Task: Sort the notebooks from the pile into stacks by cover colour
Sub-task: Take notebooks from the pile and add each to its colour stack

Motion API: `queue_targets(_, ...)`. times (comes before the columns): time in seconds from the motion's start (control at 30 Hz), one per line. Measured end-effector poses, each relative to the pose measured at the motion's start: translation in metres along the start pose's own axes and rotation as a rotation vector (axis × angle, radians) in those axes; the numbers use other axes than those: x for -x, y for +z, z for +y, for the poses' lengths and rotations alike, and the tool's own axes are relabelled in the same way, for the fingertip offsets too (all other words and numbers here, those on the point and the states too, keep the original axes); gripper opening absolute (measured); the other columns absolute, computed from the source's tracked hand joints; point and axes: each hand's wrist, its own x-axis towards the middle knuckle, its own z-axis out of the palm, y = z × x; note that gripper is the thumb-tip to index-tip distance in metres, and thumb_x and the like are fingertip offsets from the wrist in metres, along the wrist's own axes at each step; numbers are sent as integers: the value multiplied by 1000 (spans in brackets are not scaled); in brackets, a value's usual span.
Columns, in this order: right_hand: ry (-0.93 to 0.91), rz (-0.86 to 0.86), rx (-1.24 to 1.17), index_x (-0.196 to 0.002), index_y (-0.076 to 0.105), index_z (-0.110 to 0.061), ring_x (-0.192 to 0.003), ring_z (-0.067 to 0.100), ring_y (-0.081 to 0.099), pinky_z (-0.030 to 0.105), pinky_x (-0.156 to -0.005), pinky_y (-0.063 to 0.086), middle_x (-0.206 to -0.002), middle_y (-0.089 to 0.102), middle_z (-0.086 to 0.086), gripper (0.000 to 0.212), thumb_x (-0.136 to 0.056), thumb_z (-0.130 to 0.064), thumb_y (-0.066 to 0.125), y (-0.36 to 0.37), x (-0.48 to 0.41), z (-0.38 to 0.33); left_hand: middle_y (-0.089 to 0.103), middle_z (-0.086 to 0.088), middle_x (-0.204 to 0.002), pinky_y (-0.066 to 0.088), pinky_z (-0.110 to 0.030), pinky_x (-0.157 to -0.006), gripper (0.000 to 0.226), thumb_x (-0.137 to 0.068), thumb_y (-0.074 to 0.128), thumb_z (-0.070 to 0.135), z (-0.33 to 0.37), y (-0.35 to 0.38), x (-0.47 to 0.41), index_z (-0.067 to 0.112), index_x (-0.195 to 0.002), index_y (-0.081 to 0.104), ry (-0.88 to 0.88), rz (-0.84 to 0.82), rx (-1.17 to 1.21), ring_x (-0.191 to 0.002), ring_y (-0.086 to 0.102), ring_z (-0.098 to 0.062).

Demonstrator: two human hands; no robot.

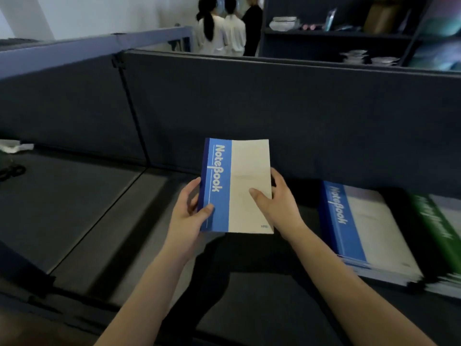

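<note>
A notebook with a blue and cream cover (245,176) is held up above the dark grey table (82,208), in the middle of the view. My left hand (187,213) grips its blue spine side, thumb on the cover. My right hand (277,201) holds its right edge, thumb on the cream part. To the right lies a stack of blue-covered notebooks (361,228). A stack with a green cover (439,228) lies beside it at the right edge, partly cut off.
Dark grey partition panels (274,108) wall the table at the back and left. Black scissors (11,172) and a white object (15,147) lie at the far left. Behind the partition stand three people (229,26) and dark shelves (336,33) holding items.
</note>
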Motion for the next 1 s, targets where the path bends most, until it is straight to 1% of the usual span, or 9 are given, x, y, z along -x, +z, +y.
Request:
queue_targets(0.13, -12, 164, 6, -144, 31, -33, -100, 15, 61, 23, -68, 51, -116, 62, -5, 62, -91, -23, 62, -59, 9, 15, 63, 7, -118, 52, -30, -84, 52, -87, 59, -8, -8, 56, 1, 36, -113, 54, 46, -127, -55, -107, 61, -5)
queue_targets(0.27, 9, 305, 24, -143, 34, -32, -98, 20, 64, 27, -59, 54, -114, 65, -3, 60, -90, -22, 62, -120, 23, 35, 59, 15, -117, 50, -21, -86, 45, -90, 54, -10, -14, 102, 8, 25, -118, 54, 118, -241, -149, -94, 61, 9)
queue_targets(0.33, 15, 361, 80, -143, 37, -31, -102, 16, 63, 24, -64, 52, -119, 63, -7, 59, -91, -21, 62, -150, 35, 46, 57, 20, -115, 48, -14, -87, 43, -91, 53, -8, -19, 118, 14, 30, -112, 56, 189, -303, -246, -95, 61, 7)
queue_targets(0.4, 38, 395, 165, -144, 36, -33, -105, 15, 61, 29, -74, 52, -123, 62, -7, 60, -91, -22, 61, -175, 48, 54, 54, 22, -122, 41, -10, -96, 42, -92, 54, -2, -25, 131, 22, 35, -111, 56, 276, -394, -424, -108, 54, 6)
queue_targets(0.47, 78, 419, 293, -148, 30, -29, -99, 13, 60, 24, -73, 47, -125, 62, -5, 65, -91, -23, 62, -192, 57, 60, 44, 21, -136, 26, -5, -104, 37, -94, 55, 8, -31, 144, 31, 33, -121, 54, 368, -538, -631, -124, 40, 6)
queue_targets(0.57, 161, 385, 535, -151, 24, -20, -101, 21, 58, 21, -69, 37, -125, 61, 8, 67, -94, -25, 58, -200, 63, 64, 19, 14, -155, 9, -23, -118, 47, -98, 47, 33, -43, 164, 47, 31, -144, 35, 480, -748, -996, -145, 13, -7)
queue_targets(0.67, 166, 324, 696, -149, 31, -16, -124, 26, 47, 27, -95, 37, -139, 49, 11, 58, -96, -26, 54, -197, 61, 72, -3, 11, -161, -5, -36, -118, 57, -100, 34, 47, -55, 179, 63, 33, -152, 13, 515, -823, -1332, -148, -9, -15)
queue_targets(0.83, 225, 248, 764, -138, 50, -15, -133, 31, 38, 33, -98, 41, -152, 30, 14, 40, -100, -27, 45, -192, 61, 98, -3, 6, -162, -6, -35, -117, 59, -100, 35, 47, -65, 185, 70, 32, -152, 12, 567, -766, -1418, -148, -9, -20)
queue_targets(1.0, 238, 157, 696, -147, 35, -22, -136, 26, 35, 34, -103, 36, -159, 14, 3, 50, -101, -40, 37, -190, 63, 102, -16, 0, -160, 2, -34, -119, 61, -99, 43, 43, -64, 190, 77, 31, -151, 14, 410, -786, -1312, -146, -18, -22)
